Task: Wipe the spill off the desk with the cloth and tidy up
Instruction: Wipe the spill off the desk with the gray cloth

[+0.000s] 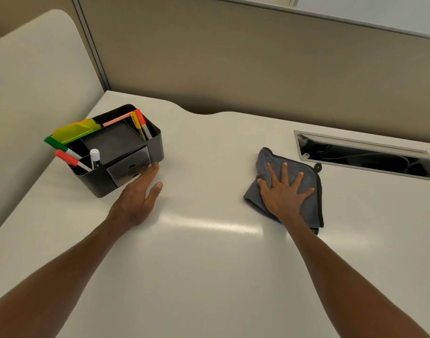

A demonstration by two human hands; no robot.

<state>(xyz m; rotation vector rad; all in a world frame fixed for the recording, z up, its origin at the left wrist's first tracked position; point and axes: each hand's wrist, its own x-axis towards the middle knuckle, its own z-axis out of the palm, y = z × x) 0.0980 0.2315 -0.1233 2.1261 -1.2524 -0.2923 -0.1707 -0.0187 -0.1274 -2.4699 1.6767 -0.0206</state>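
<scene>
Our right hand [283,191] lies flat on the grey cloth [304,191], palm down, its fingers [299,179] spread wide and pressing the cloth against the white table [209,252]. The cloth is folded, black-edged, with a small hanging loop at its far right corner. It sits right of centre on the table, just in front of the open cable slot [365,154] set into the surface.

Our left hand [138,193] rests open on the table, fingers [148,172] straight and close together, thumb apart. The fingertips touch the near right corner of the black organiser [126,152]; nothing is gripped.

The organiser stands at the left of the table, well apart from the cloth. It holds a green-capped marker [60,145] and a red-capped marker [71,160] at its near left, a white-capped marker [95,158] beside them, yellow-green sheets [77,130] at the back left, and a second red-capped marker [142,125] with a yellow pen [137,125] at the back right.

No spill is discernible on the table; we see only a band of reflected light between our forearms. A beige partition [233,69] stands behind the table.
</scene>
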